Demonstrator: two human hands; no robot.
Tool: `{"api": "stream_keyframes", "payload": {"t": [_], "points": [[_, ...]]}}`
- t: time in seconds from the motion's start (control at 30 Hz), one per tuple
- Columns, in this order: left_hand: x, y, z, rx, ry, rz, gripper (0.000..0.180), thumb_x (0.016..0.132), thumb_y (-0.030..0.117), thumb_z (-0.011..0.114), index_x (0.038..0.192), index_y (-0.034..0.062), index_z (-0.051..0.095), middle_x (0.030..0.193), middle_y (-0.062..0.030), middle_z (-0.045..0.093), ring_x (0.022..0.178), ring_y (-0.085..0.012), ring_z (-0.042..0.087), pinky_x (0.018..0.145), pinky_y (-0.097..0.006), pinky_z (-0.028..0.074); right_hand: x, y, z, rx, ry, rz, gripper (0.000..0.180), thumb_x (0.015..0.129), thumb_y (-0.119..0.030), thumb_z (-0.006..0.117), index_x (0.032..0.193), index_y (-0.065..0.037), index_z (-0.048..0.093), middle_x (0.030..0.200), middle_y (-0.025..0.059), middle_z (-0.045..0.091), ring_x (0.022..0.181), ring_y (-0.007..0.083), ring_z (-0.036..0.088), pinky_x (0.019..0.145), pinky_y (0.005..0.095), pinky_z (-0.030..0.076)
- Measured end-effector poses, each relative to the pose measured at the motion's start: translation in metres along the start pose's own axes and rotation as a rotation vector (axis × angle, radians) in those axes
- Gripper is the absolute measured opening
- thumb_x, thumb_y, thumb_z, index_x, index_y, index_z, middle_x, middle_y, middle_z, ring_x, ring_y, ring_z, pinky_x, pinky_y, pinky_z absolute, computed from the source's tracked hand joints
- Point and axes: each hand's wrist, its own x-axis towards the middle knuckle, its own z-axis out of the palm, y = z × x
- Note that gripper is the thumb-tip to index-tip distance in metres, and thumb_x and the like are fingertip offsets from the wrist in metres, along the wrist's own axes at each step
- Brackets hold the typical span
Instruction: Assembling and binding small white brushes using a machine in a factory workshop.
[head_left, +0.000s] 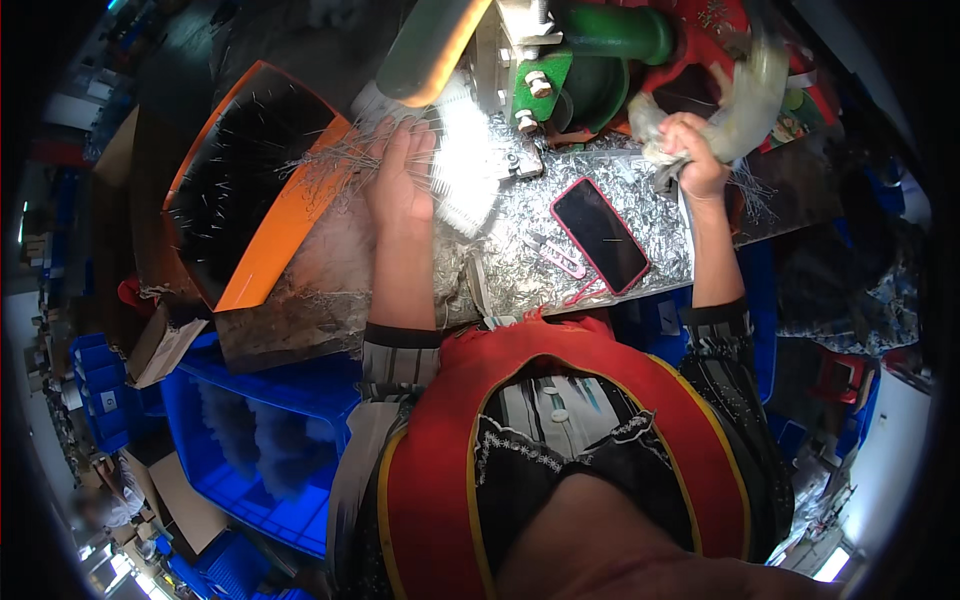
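Observation:
My left hand (403, 170) is over the left part of the bench, fingers together around a loose bundle of thin metal wires (335, 165). The wire ends stick out on both sides of it, and its fingertips are close to a brightly lit white ribbed piece (462, 165). My right hand (692, 160) is closed around a handle wrapped in pale, wrinkled material (755, 95), at the right of a green and red machine (605, 60). Below that hand more thin wires (750, 190) fan out.
A phone with a red case (600, 235) and small thread snips (556, 256) lie on the foil-covered bench top (510, 290). An orange-edged black tray (250, 180) holds scattered wires at left. A lamp (430, 50) hangs above. Below the bench stands a blue crate (190, 440) with grey fluffy-looking bundles.

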Motion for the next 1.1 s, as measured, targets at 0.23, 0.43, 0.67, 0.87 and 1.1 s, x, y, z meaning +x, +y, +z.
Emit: {"api": "stream_keyframes", "payload": {"t": [0.23, 0.43, 0.67, 0.87, 1.1], "points": [[0.002, -0.007, -0.002, -0.12, -0.012, 0.05, 0.032, 0.081, -0.003, 0.05, 0.111, -0.0014, 0.04, 0.105, -0.0189, 0.05, 0.1, -0.0303, 0.051, 0.089, -0.039, 0.045, 0.02, -0.057, -0.005, 0.143, 0.096, 0.404, 0.025, 0.07, -0.01, 0.057, 0.048, -0.006, 0.045, 0.047, 0.0058, 0.044, 0.046, 0.0162, 0.046, 0.055, 0.0272, 0.04], [0.007, -0.009, 0.002, -0.09, 0.002, 0.068, 0.032, 0.082, -0.001, 0.05, 0.112, -0.0015, 0.039, 0.106, -0.0177, 0.049, 0.1, -0.0292, 0.051, 0.088, -0.038, 0.046, 0.045, -0.094, -0.003, 0.045, -0.015, 0.473, 0.031, 0.074, -0.011, 0.053, 0.047, -0.007, 0.039, 0.044, 0.0052, 0.039, 0.047, 0.0165, 0.043, 0.053, 0.0279, 0.037], [0.004, -0.01, 0.007, -0.019, 0.028, 0.124, 0.032, 0.081, 0.0, 0.052, 0.111, -0.0028, 0.04, 0.105, -0.0172, 0.05, 0.097, -0.0285, 0.053, 0.086, -0.036, 0.047, 0.004, 0.003, 0.005, 0.006, 0.0, -0.141, 0.013, 0.071, -0.004, 0.052, 0.059, 0.001, 0.05, 0.053, 0.0097, 0.05, 0.048, 0.0169, 0.049, 0.055, 0.0276, 0.042], [-0.012, 0.003, 0.005, 0.371, -0.052, -0.016, 0.022, 0.077, 0.006, 0.061, 0.096, -0.0001, 0.053, 0.089, -0.0121, 0.059, 0.076, -0.0167, 0.058, 0.067, -0.025, 0.05, 0.012, -0.043, -0.001, 0.072, -0.006, 0.201, 0.027, 0.073, -0.006, 0.047, 0.047, -0.004, 0.04, 0.047, 0.0069, 0.04, 0.048, 0.0164, 0.044, 0.061, 0.0303, 0.04], [-0.008, -0.006, -0.002, 0.289, -0.015, -0.001, 0.015, 0.074, 0.002, 0.062, 0.087, -0.0001, 0.056, 0.079, -0.0104, 0.061, 0.065, -0.0135, 0.056, 0.059, -0.023, 0.048, 0.021, -0.062, 0.001, 0.077, 0.102, 0.425, 0.031, 0.074, -0.01, 0.048, 0.044, -0.006, 0.04, 0.044, 0.0066, 0.039, 0.048, 0.0169, 0.043, 0.06, 0.0282, 0.039]]}}
